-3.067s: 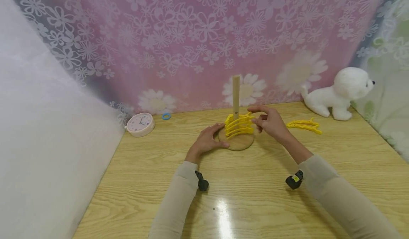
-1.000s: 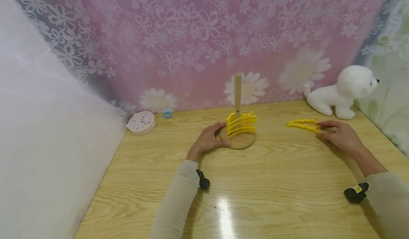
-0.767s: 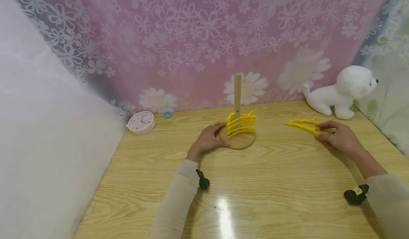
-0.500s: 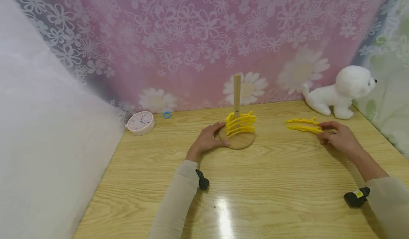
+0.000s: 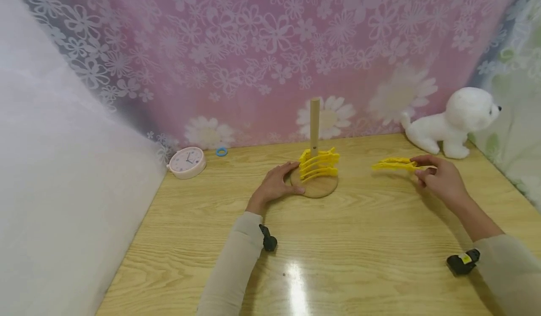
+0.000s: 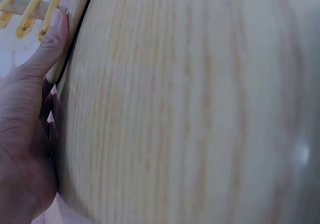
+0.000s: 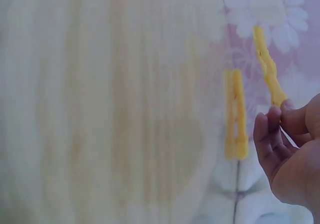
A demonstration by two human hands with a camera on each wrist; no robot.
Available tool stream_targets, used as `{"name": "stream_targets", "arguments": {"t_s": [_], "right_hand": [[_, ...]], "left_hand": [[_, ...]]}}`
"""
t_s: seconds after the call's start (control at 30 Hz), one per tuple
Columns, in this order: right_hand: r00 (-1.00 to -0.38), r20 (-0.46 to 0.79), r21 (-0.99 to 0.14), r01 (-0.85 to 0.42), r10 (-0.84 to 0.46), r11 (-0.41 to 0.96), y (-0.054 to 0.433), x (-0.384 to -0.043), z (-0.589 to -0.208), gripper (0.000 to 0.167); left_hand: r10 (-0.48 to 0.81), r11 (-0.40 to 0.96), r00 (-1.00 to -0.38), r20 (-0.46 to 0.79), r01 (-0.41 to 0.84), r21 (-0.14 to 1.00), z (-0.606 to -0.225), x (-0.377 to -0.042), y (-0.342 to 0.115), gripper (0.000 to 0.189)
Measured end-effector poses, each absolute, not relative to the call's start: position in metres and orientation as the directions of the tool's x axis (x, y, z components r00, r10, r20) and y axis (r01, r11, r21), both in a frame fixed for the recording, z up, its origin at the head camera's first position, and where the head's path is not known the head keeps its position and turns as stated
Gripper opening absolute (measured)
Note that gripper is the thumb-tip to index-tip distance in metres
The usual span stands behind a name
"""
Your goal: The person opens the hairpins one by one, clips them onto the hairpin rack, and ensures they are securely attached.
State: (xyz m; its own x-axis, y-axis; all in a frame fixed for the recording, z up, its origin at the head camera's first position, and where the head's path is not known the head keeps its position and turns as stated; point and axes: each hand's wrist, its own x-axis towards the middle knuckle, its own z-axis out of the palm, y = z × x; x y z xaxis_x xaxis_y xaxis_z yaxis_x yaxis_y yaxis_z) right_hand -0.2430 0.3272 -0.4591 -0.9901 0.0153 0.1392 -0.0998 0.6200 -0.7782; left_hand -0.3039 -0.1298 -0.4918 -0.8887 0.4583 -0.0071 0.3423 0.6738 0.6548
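Observation:
A wooden stand point(image 5: 314, 123) has an upright post on a round base point(image 5: 321, 190). Several yellow hair clips point(image 5: 323, 159) are stacked one above another on its lower post. My left hand point(image 5: 274, 183) grips the base's left edge, with the thumb point(image 6: 50, 41) along its side in the left wrist view; the other fingers are mostly hidden. Off to the right, my right hand point(image 5: 441, 180) pinches one end of a yellow hair clip point(image 7: 267, 68), raised off the table. Another hair clip point(image 7: 241, 119) lies on the table just behind, partly overlapped in the head view.
On the wood-grain table point(image 5: 359, 259), a pink clock point(image 5: 187, 162) and a blue ring point(image 5: 221, 151) are at the back left. A white plush dog point(image 5: 452, 121) sits at the back right. A flowered pink curtain point(image 5: 253, 62) hangs behind.
My right hand has gone from the stand over to the two loose clips, taken hold of the nearer one and lifted it slightly. The left hand stays on the base.

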Motion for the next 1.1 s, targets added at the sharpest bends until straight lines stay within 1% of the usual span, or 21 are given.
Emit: {"name": "stream_targets", "arguments": {"t_s": [0.33, 0.5, 0.83, 1.1], "right_hand": [[-0.966, 0.247, -0.795, -0.155, 0.08, 0.586, 0.297, -0.248, -0.437, 0.031], [-0.952, 0.293, -0.804, -0.196, 0.087, 0.561, 0.276, -0.251, -0.424, 0.028], [-0.944, 0.321, -0.834, -0.241, 0.081, 0.496, 0.234, -0.26, -0.405, 0.028], [-0.925, 0.371, -0.811, -0.281, 0.08, 0.513, 0.21, -0.268, -0.398, 0.024]], "left_hand": [[0.458, 0.674, -0.889, -0.007, 0.342, 0.654, -0.489, -0.306, -0.128, 0.095], [0.457, 0.682, -0.889, -0.015, 0.34, 0.647, -0.49, -0.306, -0.129, 0.095], [0.455, 0.684, -0.89, -0.026, 0.331, 0.65, -0.493, -0.306, -0.13, 0.094], [0.46, 0.689, -0.887, -0.028, 0.337, 0.641, -0.493, -0.307, -0.13, 0.094]]}}
